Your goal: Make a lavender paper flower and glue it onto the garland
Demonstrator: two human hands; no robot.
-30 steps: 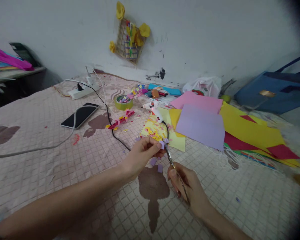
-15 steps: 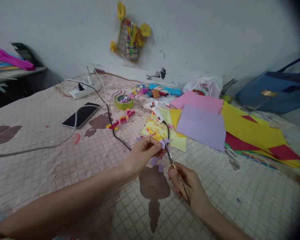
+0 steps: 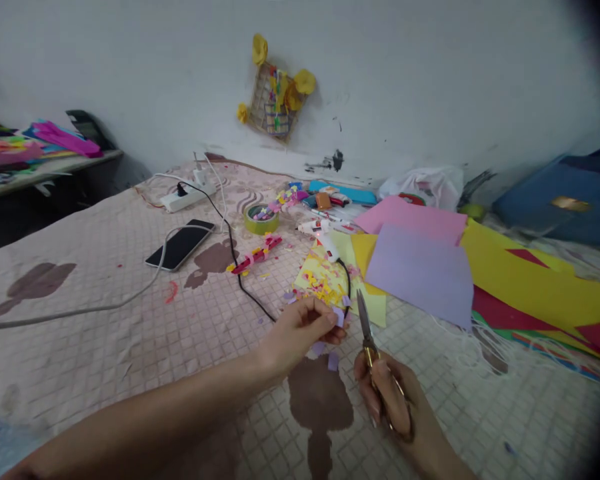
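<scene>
Lilac paper piece, pinched between thumb and fingertips of the left hand, at the near edge of a pale yellow sheet strewn with paper scraps. From my remote seat I log the right hand wrapped round gold-handled scissors, blades together or nearly so, pointing away from the body – just right of the paper, not touching it. For a clean snip I would keep the pinch firm but well back from the free edge, part the blades before coming in, and let them meet the paper squarely, turning the paper rather than the wrist. I would also mind the black cord of the white glue gun, which runs close behind. Appearance: small, flat, matt, straight along the edges I can see; fingers hide the lower part, so I cannot tell its full outline. Colour matches the large lavender sheet and the loose lilac snippet lying nearer the body on the quilted tablecloth.
</scene>
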